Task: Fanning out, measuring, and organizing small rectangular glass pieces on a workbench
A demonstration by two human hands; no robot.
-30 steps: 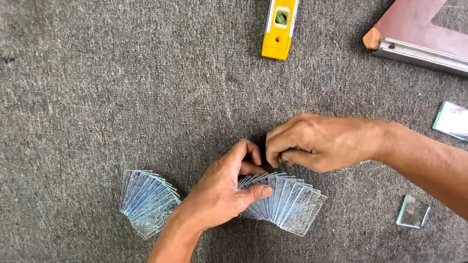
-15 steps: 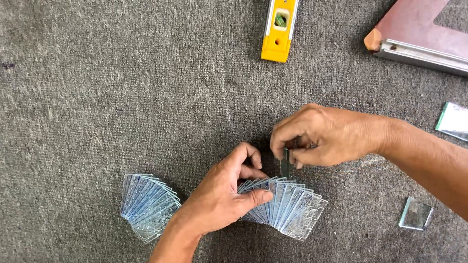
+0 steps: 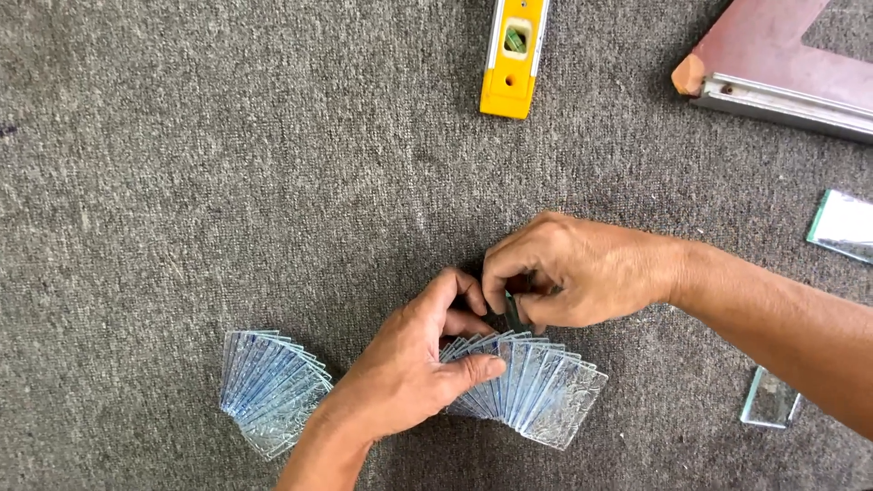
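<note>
Glass tiles [image 3: 546,395], small, clear and patterned, lie fanned in an overlapping row on grey carpet [image 3: 182,182], seen from your head camera looking straight down. Your left hand [image 3: 414,364] rests on the fan's left end, thumb pressed along the tile edges, fingers curled over the top. Your right hand [image 3: 568,273] is closed in a pinch on one upright tile [image 3: 514,312], held on edge just above the fan, right beside your left fingertips.

To do this well, keep the left thumb firm so the row cannot slide, and grip the single piece by its edges, lowering it gently against its neighbours; glass on glass chips easily.

A second fan of tiles [image 3: 268,386] lies to the left, apart from the first. Ahead sits a yellow spirit level [image 3: 511,59]. At upper right is a reddish board with a metal edge [image 3: 782,73]. Two loose glass pieces [image 3: 841,225] lie at the right.
</note>
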